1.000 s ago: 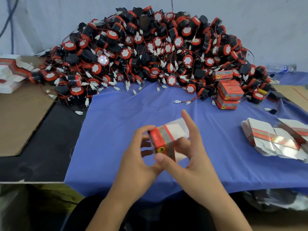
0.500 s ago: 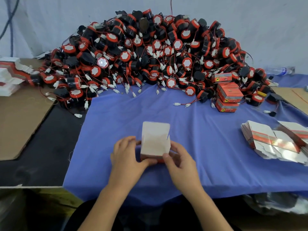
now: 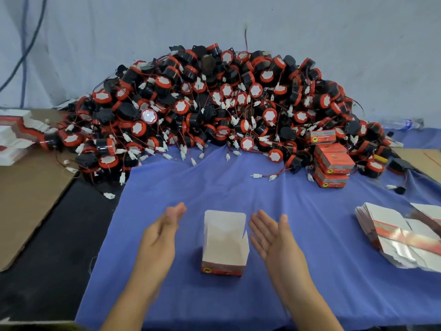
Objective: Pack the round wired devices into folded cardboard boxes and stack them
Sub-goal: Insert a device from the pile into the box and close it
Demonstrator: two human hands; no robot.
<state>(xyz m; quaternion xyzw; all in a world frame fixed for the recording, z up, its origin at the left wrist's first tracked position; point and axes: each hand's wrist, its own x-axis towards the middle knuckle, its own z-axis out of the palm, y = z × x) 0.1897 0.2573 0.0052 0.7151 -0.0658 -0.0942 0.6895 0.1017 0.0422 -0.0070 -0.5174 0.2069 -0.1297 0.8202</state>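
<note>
A folded cardboard box [image 3: 224, 244] stands on the blue cloth [image 3: 238, 187] with its white top flap raised and its red base toward me. My left hand [image 3: 158, 235] hovers to its left, fingers straight, touching nothing. My right hand [image 3: 272, 235] is spread open on the box's right, also apart from it. A big heap of round black-and-red wired devices [image 3: 214, 111] fills the back of the table. Three closed red boxes [image 3: 331, 166] are stacked at the heap's right foot.
A fanned stack of flat unfolded box blanks [image 3: 401, 237] lies at the right edge. More blanks [image 3: 14, 132] sit at the far left above a brown cardboard sheet [image 3: 28, 192]. A loose connector [image 3: 109, 195] lies on the black surface. A water bottle [image 3: 401, 123] lies at the back right.
Both hands held the box and set it upright on the cloth. Now they have let go and drawn apart to either side of it.
</note>
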